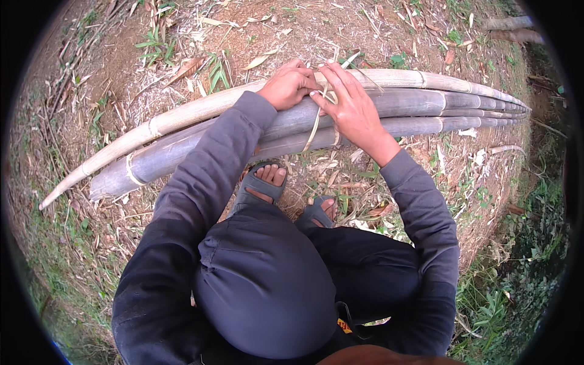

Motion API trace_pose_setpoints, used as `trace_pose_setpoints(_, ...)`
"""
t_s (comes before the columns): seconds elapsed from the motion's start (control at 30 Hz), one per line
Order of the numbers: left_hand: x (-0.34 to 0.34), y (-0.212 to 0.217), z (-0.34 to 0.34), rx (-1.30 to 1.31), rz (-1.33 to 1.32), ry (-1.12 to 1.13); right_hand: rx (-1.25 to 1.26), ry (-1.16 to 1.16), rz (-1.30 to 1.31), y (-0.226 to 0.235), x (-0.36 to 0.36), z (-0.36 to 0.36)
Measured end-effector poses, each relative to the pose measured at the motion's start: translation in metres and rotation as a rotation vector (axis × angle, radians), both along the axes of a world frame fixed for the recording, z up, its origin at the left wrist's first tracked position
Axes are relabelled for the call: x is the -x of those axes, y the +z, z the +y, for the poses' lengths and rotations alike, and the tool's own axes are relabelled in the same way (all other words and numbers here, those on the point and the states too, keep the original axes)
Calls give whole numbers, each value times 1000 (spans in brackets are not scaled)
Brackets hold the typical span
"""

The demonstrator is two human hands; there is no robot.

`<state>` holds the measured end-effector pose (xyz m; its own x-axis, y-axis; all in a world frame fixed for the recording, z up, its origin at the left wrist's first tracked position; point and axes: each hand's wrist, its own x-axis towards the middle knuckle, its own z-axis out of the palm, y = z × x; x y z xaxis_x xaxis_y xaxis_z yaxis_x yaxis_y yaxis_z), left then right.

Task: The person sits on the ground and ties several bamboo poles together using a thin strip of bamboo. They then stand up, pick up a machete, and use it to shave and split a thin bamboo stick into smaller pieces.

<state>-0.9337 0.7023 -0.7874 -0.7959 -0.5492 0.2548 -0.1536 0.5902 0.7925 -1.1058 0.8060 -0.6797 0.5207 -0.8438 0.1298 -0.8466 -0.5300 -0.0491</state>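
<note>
Several long bamboo poles [207,139] lie side by side across the ground in front of me, a pale one on the far side and greyer ones nearer. A thin, pale tie strip [314,130] runs around them near the middle. On top of the pale pole, my left hand [288,85] has its fingers curled in a pinch on the strip. Close beside it, my right hand [354,111] grips the strip between thumb and fingers, its other fingers fairly straight over the pole. Loose strip ends stick out past the fingers; the crossing itself is partly hidden.
My sandalled feet [263,182] stand just on the near side of the poles. Dry leaves and grass tufts [157,46] cover the brown soil. Two cut logs [514,29] lie at the far right, with green undergrowth [517,261] along the right edge.
</note>
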Motion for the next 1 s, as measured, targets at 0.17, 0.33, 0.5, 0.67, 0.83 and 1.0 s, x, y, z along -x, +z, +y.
trace_pose_setpoints(0.17,-4,4,0,-47,-61,-59,-49,-23,93,-10,7,8)
trace_pose_setpoints(0.33,-4,-2,-1,-163,-64,-84,-195,-111,-207,-32,18,19)
trace_pose_setpoints(0.5,1,1,0,-130,-64,-52,-240,-253,-366,-29,17,22)
trace_pose_setpoints(0.67,3,6,2,-161,-118,-47,-251,-181,-223,-18,13,17)
trace_pose_setpoints(0.83,7,7,2,-132,-174,-36,-267,-51,-25,-2,17,3)
trace_pose_setpoints(1.0,8,6,2,-138,-175,-25,-121,-15,207,-3,10,-2)
